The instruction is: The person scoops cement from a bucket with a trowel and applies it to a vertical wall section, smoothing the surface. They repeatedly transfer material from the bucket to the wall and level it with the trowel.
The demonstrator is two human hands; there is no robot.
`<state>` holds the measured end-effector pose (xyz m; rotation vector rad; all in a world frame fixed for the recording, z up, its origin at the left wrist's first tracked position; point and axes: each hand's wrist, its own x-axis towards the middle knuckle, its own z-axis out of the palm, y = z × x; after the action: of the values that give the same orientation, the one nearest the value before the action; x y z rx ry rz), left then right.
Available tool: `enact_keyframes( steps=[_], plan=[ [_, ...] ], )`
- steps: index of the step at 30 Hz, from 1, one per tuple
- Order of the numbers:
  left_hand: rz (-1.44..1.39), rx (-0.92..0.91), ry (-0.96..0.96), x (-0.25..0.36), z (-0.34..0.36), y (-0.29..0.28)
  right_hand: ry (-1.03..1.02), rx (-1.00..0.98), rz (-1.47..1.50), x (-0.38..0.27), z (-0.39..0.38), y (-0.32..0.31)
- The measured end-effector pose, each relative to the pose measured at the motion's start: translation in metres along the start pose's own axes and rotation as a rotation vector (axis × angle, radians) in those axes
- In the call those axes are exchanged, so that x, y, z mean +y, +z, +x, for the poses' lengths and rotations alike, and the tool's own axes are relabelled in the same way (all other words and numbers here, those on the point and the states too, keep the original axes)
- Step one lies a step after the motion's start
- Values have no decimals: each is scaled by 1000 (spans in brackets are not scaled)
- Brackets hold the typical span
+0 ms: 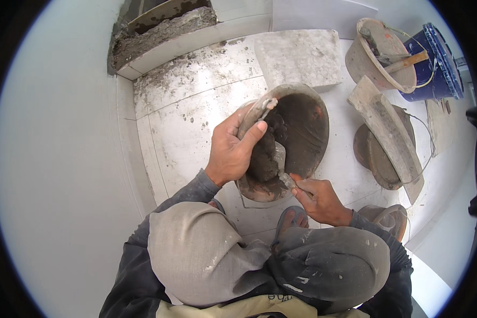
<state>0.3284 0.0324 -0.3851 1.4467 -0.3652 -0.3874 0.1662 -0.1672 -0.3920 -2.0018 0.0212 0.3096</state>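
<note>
White, spattered tiles (188,135) meet pale walls (63,159); left hand (231,151) clasps a crusted object (253,116), right hand (323,202) a trowel (280,157).

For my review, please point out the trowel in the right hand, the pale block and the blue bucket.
Trowel (281,157): head view, on its blade.
Pale block (299,57): head view, on its broad upper face.
Blue bucket (441,75): head view, on its side wall.

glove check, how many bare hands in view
2: the left hand at the left rim of the mortar bucket; the right hand gripping a trowel near its lower rim. No others show.
</note>
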Motion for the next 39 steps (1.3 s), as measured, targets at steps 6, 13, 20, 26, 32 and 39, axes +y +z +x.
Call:
enact_keyframes(
  steps=[6,13,20,26,32,39],
  plan=[
    [-29,-52,-20,1,4,-5,213,-111,196,-14,2,-11],
    [-121,70,-147,-12,-1,-39,342,-89,278,-28,-10,-34],
    [-387,161,-263,-20,-1,-54,224,26,88,-32,5,-47],
    [-274,4,-191,-17,5,-22,-64,161,-519,-29,2,-46],
    [-206,0,-152,-8,19,-7,-317,189,-1033,-5,4,-27],
    [-122,-40,-114,-11,17,-6,-287,244,-921,-10,-33,-43]
  ],
)
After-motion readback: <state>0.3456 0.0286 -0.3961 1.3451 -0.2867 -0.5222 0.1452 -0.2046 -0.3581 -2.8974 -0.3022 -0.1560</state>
